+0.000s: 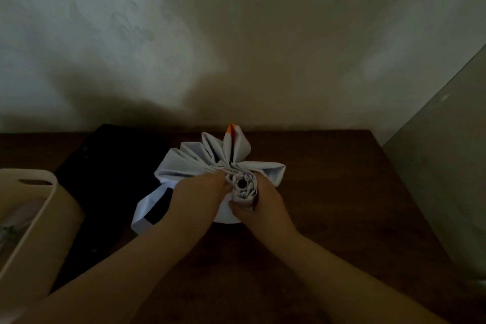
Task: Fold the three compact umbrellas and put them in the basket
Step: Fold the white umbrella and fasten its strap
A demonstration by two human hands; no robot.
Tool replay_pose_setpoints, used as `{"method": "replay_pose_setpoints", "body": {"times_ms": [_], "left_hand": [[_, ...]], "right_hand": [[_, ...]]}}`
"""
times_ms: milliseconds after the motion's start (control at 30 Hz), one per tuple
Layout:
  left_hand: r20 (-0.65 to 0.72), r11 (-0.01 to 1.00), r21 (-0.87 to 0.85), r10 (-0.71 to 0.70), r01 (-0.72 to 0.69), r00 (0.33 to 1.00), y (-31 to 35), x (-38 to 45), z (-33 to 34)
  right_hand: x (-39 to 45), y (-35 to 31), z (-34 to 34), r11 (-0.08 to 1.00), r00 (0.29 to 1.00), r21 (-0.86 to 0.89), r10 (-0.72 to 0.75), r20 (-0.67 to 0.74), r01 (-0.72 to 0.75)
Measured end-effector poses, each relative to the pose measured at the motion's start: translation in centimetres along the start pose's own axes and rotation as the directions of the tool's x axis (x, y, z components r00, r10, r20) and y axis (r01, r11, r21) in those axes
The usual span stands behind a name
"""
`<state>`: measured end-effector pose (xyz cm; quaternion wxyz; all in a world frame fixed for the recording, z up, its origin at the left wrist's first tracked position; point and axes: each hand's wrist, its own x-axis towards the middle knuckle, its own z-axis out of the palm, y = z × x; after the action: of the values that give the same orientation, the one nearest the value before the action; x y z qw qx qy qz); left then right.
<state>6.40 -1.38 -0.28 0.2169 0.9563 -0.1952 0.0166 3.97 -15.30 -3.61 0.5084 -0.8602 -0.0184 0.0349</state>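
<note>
Over dark counter [328, 192], my left hand [194, 200] and right hand [263, 205] both clasp white umbrella [210, 158], fingers curled around bunched canopy; black umbrella [110, 166] beside, basket [29, 218] at left.

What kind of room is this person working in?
Probably a room in a home: a dark wooden table stands against a wall with faint floral wallpaper, and a cream basket sits at its left edge.

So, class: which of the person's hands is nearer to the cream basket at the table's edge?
Left. The left hand grips the white umbrella on the side facing the basket; the right hand grips its far side, farther from the basket.
</note>
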Motion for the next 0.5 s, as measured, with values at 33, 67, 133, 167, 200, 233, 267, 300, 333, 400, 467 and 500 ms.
{"method": "replay_pose_setpoints", "body": {"times_ms": [33, 67, 133, 167, 200, 233, 267, 300, 333, 400, 467, 500], "left_hand": [[-0.030, 0.993, -0.047, -0.107, 0.106, 0.994, -0.4, 0.2, 0.3], [-0.065, 0.986, -0.073, -0.157, 0.152, 0.985, -0.8, 0.0, 1.0], [-0.140, 0.981, -0.095, -0.184, 0.172, 0.973, -1.0, -0.4, 1.4], [-0.160, 0.961, -0.158, -0.253, 0.228, 0.954, -0.6, -0.6, 1.0], [-0.137, 0.928, -0.219, -0.335, 0.301, 0.932, -0.5, -0.6, 0.9], [-0.111, 0.899, -0.263, -0.390, 0.351, 0.914, -0.4, -0.1, 0.9], [-0.041, 0.878, -0.276, -0.416, 0.390, 0.908, -0.4, 0.0, 1.0], [0.011, 0.865, -0.301, -0.417, 0.401, 0.909, -0.2, 0.2, 1.2], [0.062, 0.848, -0.342, -0.410, 0.405, 0.910, -0.4, 0.2, 1.5], [0.165, 0.789, -0.466, -0.367, 0.400, 0.915, -0.1, -0.3, 1.5], [0.217, 0.728, -0.563, -0.328, 0.393, 0.919, 0.4, -0.8, 1.2], [0.221, 0.698, -0.612, -0.301, 0.372, 0.928, 0.6, -0.8, 0.9]], "right_hand": [[0.0, 0.1, -0.1, 1.000, 1.000, 0.001, -0.012, -0.002, 0.012], [0.0, 0.1, -0.2, 1.000, 1.000, -0.004, -0.024, -0.003, 0.024], [-0.1, 0.2, -0.4, 0.999, 0.999, -0.002, -0.035, -0.014, 0.035], [-0.1, 0.2, -0.4, 0.999, 0.999, 0.005, -0.037, -0.021, 0.037], [-0.1, 0.1, -0.5, 0.999, 0.999, 0.012, -0.034, -0.026, 0.035], [-0.2, 0.1, -0.5, 0.999, 0.999, 0.017, -0.032, -0.030, 0.032], [-0.1, 0.1, -0.6, 0.999, 0.999, 0.022, -0.029, -0.031, 0.030], [-0.1, 0.1, -0.6, 0.999, 0.999, 0.026, -0.027, -0.024, 0.028], [-0.1, 0.0, -0.6, 0.999, 1.000, 0.035, -0.021, -0.010, 0.022], [-0.1, -0.2, -0.8, 0.997, 1.000, 0.071, -0.011, 0.027, 0.010], [-0.1, -0.1, -1.1, 0.997, 0.997, 0.078, -0.016, 0.077, 0.010], [-0.1, 0.0, -1.3, 0.998, 0.993, 0.066, -0.024, 0.112, 0.017]]}}
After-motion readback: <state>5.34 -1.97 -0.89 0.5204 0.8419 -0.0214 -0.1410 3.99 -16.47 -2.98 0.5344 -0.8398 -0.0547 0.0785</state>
